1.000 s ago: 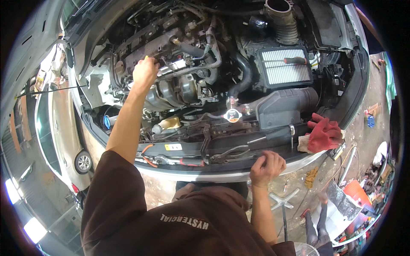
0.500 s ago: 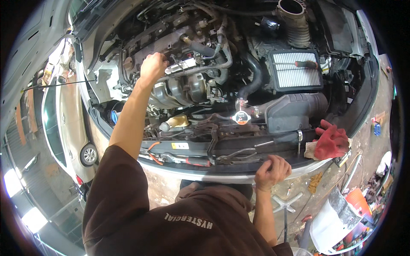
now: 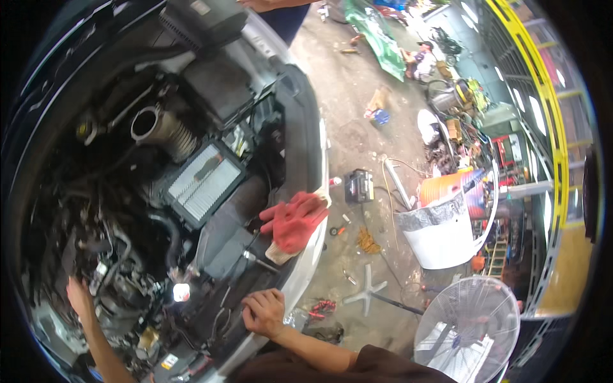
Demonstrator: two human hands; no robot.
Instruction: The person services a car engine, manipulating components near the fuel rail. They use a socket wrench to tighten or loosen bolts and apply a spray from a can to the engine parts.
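Left hand [image 3: 80,295] reaches into the engine [image 3: 121,268] at the lower left, fingers laid on dark parts there; blur hides whether it grips anything. Up and to the right, an open air filter box [image 3: 203,182] shows its white pleated filter, with a ribbed hose [image 3: 167,131] just above it. Right hand [image 3: 263,311] rests on the front edge of the engine bay, fingers curled over the rim, holding no loose object. A pair of red gloves [image 3: 292,220] lies on that edge above the right hand, apart from it. Far right: a white fan [image 3: 467,329] on the floor.
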